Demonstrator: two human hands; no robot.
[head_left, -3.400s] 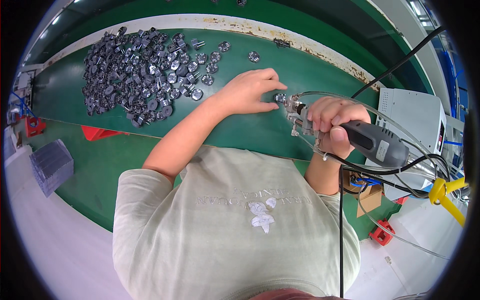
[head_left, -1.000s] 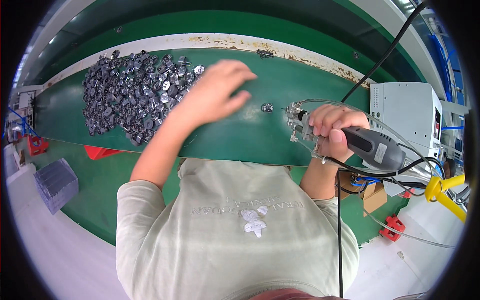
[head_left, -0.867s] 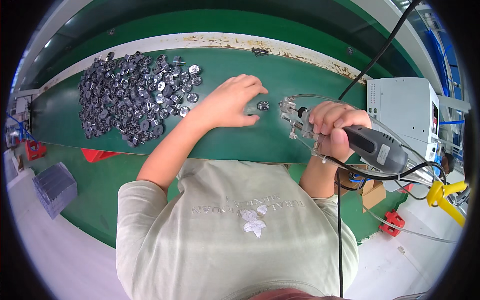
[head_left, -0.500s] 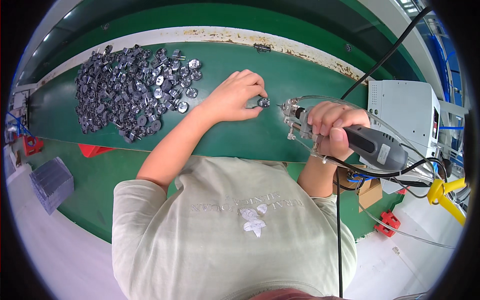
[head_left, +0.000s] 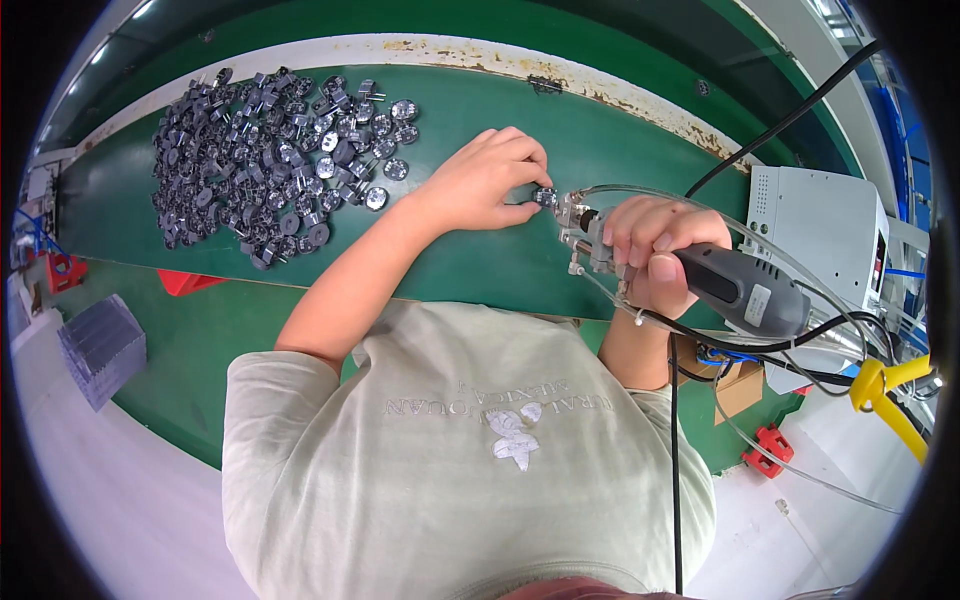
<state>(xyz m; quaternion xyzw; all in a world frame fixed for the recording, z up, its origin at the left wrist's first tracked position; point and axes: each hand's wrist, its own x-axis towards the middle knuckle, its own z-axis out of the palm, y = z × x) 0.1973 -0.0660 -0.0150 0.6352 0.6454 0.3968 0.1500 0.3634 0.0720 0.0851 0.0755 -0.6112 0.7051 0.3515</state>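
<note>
Between thumb and fingers, my left hand pinches a small dark round plug part with a shiny face. The grey electric screwdriver is wrapped in my right hand, lying level and pointing left. Its metal feed head meets the right side of the plug part; my view does not show exactly how the tip sits in it. A large heap of similar dark plug parts, some with metal pins showing, lies on the green tabletop left of my left hand.
A white metal box stands at the table's right end. A clear tube and black cables trail from the screwdriver past a yellow strap. A worn white ledge borders the far side. A grey block stands lower left.
My left hand has moved slightly right with the plug part, and the screwdriver has shifted left. The gap between the plug part and the feed head has closed.
</note>
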